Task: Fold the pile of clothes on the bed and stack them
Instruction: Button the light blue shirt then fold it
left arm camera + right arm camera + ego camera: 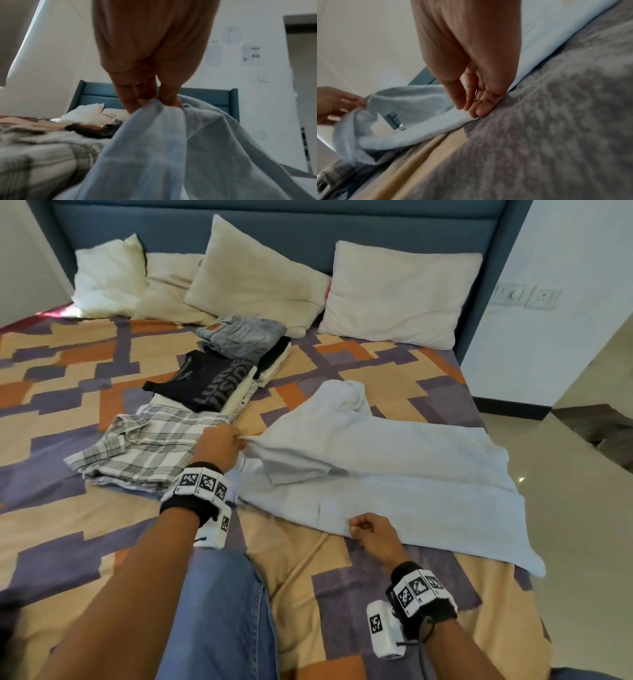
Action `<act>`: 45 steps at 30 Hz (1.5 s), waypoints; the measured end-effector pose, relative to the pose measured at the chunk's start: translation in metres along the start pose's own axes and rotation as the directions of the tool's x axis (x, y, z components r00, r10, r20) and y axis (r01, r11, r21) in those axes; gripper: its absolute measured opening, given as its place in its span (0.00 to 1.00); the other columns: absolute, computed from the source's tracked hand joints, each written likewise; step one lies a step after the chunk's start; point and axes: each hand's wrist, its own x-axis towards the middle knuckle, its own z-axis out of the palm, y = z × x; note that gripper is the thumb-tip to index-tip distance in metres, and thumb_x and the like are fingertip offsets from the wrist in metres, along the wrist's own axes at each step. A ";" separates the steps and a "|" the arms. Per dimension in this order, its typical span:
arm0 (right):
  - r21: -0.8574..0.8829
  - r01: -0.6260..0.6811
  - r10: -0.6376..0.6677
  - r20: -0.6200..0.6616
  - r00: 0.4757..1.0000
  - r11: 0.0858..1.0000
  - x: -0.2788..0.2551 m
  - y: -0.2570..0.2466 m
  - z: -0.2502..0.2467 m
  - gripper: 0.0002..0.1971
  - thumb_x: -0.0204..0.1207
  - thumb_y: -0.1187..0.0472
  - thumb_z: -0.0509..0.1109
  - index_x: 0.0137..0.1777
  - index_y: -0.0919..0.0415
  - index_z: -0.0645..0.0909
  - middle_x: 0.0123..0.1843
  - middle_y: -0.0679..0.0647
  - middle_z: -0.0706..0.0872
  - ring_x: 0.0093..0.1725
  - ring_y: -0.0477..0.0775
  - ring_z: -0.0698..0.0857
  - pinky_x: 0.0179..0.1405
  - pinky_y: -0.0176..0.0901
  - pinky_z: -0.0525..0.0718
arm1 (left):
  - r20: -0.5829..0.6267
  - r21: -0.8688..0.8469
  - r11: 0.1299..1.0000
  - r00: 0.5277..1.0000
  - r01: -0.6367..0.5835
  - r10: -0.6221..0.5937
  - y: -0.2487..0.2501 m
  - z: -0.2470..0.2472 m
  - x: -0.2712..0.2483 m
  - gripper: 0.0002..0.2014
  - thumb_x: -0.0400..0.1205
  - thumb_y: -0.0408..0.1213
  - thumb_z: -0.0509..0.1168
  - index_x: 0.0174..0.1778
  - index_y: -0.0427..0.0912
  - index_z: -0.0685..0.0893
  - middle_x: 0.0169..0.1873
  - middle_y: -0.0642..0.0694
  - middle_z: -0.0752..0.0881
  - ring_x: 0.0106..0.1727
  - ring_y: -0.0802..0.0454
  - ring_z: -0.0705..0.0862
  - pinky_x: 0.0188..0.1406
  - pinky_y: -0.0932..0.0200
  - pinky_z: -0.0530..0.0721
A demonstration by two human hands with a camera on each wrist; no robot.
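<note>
The left hand (219, 445) pinches a raised corner of a pale blue garment (394, 470), thumb and fingers (169, 97) closed on the cloth. The garment lies spread across the right half of the bed (68, 525), with one end bunched toward the pillows.

Left of the garment sits a folded plaid shirt (144, 450). Beyond the plaid shirt, toward the headboard (274, 227), lies a folded black shirt with grey lettering (209, 381), then folded pale jeans (239, 335).

At the garment's near edge, the right hand (373, 534) rests with curled fingers (481, 106); the fingertips press the hem against the bedcover, though whether they actually grip it cannot be told.

The bedcover is a blocky pattern of orange, purple and cream. Four cream pillows (394, 292) lean on the blue upholstered headboard. Right of the bed are a white wall with a switch plate (525, 296) and a glossy tiled floor (565, 508).
</note>
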 end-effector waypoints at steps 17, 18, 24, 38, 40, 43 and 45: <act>0.984 -0.149 0.059 0.143 0.988 0.099 -0.026 -0.031 -0.054 0.38 0.72 0.27 0.61 0.64 0.58 0.88 0.65 0.61 0.87 0.62 0.61 0.87 0.68 0.61 0.81 | 0.605 -0.781 0.397 0.740 0.482 0.293 0.126 0.009 -0.055 0.10 0.86 0.35 0.63 0.61 0.40 0.83 0.56 0.36 0.89 0.54 0.36 0.89 0.54 0.45 0.87; 0.980 -0.182 0.062 0.178 0.982 0.076 -0.027 -0.021 -0.063 0.38 0.71 0.27 0.64 0.66 0.58 0.86 0.68 0.62 0.86 0.65 0.63 0.85 0.72 0.65 0.76 | 0.639 -0.728 0.436 0.753 0.529 0.154 0.120 0.025 -0.058 0.08 0.86 0.35 0.63 0.55 0.37 0.85 0.51 0.36 0.88 0.48 0.38 0.88 0.50 0.46 0.87; 0.703 -0.201 0.228 0.056 0.972 0.682 -0.020 0.016 -0.119 0.23 0.70 0.66 0.79 0.65 0.74 0.83 0.58 0.69 0.88 0.47 0.60 0.91 0.46 0.48 0.90 | 0.745 -0.663 -0.057 0.651 0.746 -0.148 0.062 0.098 -0.070 0.28 0.88 0.49 0.58 0.73 0.27 0.72 0.66 0.32 0.80 0.70 0.37 0.78 0.67 0.46 0.76; -0.243 -0.259 -0.013 -0.752 0.660 0.935 -0.018 0.049 -0.217 0.10 0.77 0.60 0.70 0.51 0.66 0.87 0.50 0.68 0.89 0.53 0.72 0.85 0.54 0.59 0.81 | 0.639 -0.756 -0.366 0.732 0.542 -0.236 0.055 0.123 -0.052 0.39 0.79 0.63 0.65 0.75 0.33 0.72 0.69 0.37 0.78 0.72 0.40 0.76 0.73 0.46 0.74; 0.025 -0.232 0.170 -0.755 0.633 0.972 -0.034 0.068 -0.183 0.21 0.76 0.48 0.66 0.35 0.66 0.88 0.36 0.66 0.90 0.41 0.70 0.88 0.48 0.59 0.86 | 0.630 -0.766 -0.354 0.737 0.537 -0.245 0.053 0.124 -0.052 0.40 0.78 0.65 0.65 0.74 0.34 0.73 0.70 0.37 0.78 0.72 0.41 0.77 0.75 0.47 0.73; 0.561 -0.175 0.535 -0.580 0.614 0.809 -0.058 0.081 -0.137 0.22 0.78 0.46 0.70 0.31 0.64 0.85 0.30 0.64 0.89 0.32 0.66 0.89 0.45 0.64 0.90 | 0.629 -0.771 -0.318 0.738 0.552 -0.245 0.051 0.125 -0.052 0.40 0.77 0.65 0.65 0.74 0.35 0.74 0.70 0.38 0.78 0.73 0.42 0.76 0.77 0.48 0.71; 0.780 -0.044 0.621 -0.462 0.634 0.625 -0.066 0.076 -0.126 0.11 0.80 0.58 0.73 0.42 0.66 0.83 0.40 0.68 0.89 0.37 0.66 0.88 0.36 0.55 0.92 | 0.627 -0.775 -0.292 0.740 0.561 -0.245 0.054 0.124 -0.052 0.37 0.78 0.63 0.66 0.73 0.36 0.75 0.68 0.39 0.80 0.72 0.44 0.77 0.75 0.50 0.72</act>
